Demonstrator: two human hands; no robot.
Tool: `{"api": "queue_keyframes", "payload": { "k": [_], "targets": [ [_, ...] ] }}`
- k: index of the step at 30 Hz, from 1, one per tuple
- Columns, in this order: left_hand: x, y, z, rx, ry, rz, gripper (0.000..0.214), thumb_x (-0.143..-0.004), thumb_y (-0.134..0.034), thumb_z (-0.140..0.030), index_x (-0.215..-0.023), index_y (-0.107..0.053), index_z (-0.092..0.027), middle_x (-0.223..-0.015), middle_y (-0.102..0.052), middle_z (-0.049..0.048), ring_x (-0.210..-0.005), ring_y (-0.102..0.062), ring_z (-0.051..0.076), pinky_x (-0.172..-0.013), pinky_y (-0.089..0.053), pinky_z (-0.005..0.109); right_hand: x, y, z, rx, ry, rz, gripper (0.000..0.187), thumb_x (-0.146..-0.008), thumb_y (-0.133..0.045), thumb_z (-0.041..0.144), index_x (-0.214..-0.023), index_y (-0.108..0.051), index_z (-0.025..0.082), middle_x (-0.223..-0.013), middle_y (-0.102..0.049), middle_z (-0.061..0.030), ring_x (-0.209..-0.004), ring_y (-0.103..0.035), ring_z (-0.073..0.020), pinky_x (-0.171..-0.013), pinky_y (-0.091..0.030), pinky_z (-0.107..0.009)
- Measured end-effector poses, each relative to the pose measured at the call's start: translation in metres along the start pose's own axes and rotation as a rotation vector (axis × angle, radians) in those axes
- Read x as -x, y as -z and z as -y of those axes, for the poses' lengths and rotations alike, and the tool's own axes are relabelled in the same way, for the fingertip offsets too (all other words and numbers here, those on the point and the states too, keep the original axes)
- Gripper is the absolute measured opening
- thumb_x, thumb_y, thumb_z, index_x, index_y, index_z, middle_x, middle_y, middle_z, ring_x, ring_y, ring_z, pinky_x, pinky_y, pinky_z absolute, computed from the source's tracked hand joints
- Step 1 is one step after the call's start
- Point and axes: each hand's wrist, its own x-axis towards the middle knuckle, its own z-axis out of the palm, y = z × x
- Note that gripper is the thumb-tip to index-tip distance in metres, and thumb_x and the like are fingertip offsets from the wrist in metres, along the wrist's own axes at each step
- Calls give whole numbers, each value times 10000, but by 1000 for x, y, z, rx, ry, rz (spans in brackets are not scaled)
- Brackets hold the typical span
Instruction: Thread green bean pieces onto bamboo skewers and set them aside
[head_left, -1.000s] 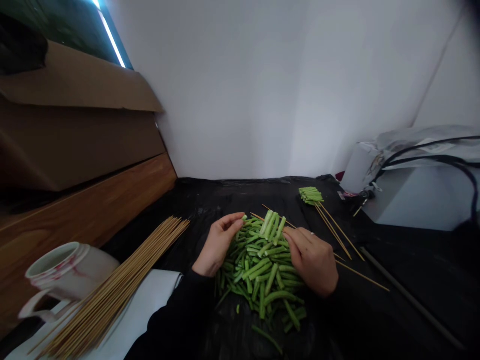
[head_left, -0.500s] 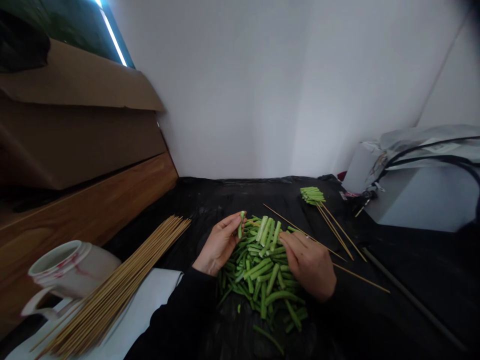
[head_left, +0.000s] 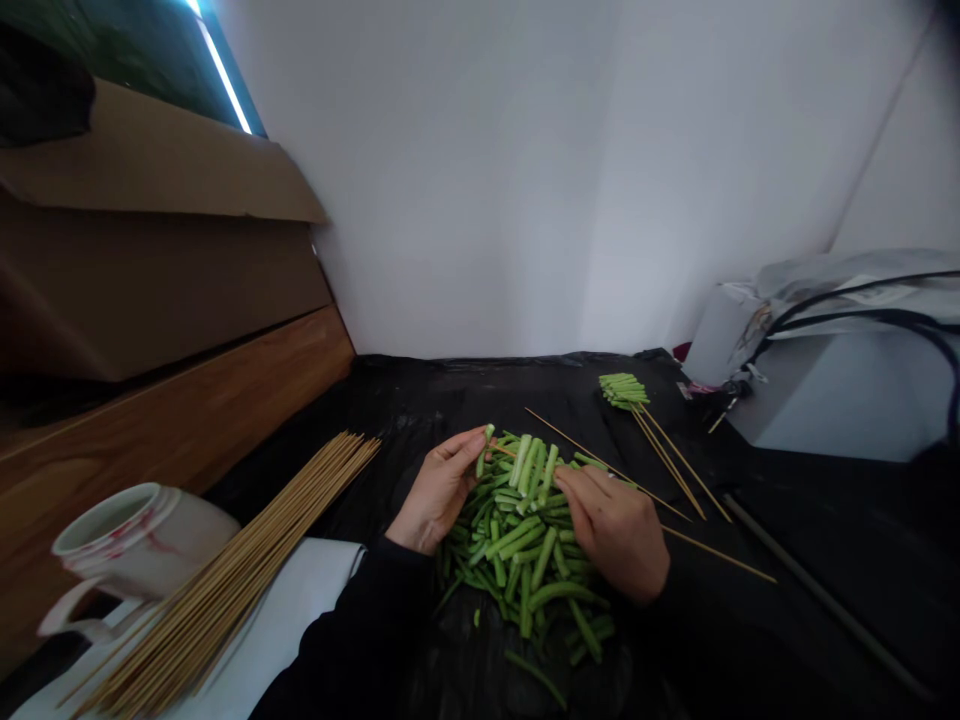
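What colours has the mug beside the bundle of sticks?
The mug is whitish with reddish streaks, seen best in the head view.

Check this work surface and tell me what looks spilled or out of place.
Only small strays: one curved bean piece and a tiny green scrap lie on the black sheeting, apart from the pile of cut green beans.

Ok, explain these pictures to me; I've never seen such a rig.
There is no machine: a person works bare-handed, filmed by a head-worn camera looking forward and down. The left hand pinches a cut green piece by the tip of a thin stick. The right hand grips that stick, which carries a row of green pieces. Beneath is a green pile on a black surface. Left are a bundle of sticks and a mug; right, a skewered bunch.
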Motion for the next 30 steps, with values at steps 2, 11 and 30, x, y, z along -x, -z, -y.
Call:
{"api": "queue_keyframes", "payload": {
  "k": [2,11,30],
  "targets": [
    [1,-1,-1,-9,-5,13,277,-651,-825,-248,-899,-750,-149,-832,-744,52,-716,-648,125,-708,-502,249,0,0,0,2,0,-7,239,-927,-428,131,-1019,-647,161,-790,-646,-44,-754,-603,-137,-709,-427,-244],
    [1,2,0,-11,21,107,278,-764,-723,-147,-1042,-726,-152,-950,-739,77,-796,-667,113,-743,-514,207,-1,0,-2,23,-14,-8,251,-905,-429,100,-1005,-651,161,-773,-638,-37,-755,-601,-149,-713,-431,-256],
    [1,1,-1,-14,-20,57,284,-718,-765,-144,-999,-729,-121,-985,-743,103,-822,-672,136,-800,-528,254,0,-1,-2,34,-11,6,241,-924,-439,126,-1007,-664,153,-785,-643,-41,-753,-609,-148,-711,-425,-256]
  ]
}}
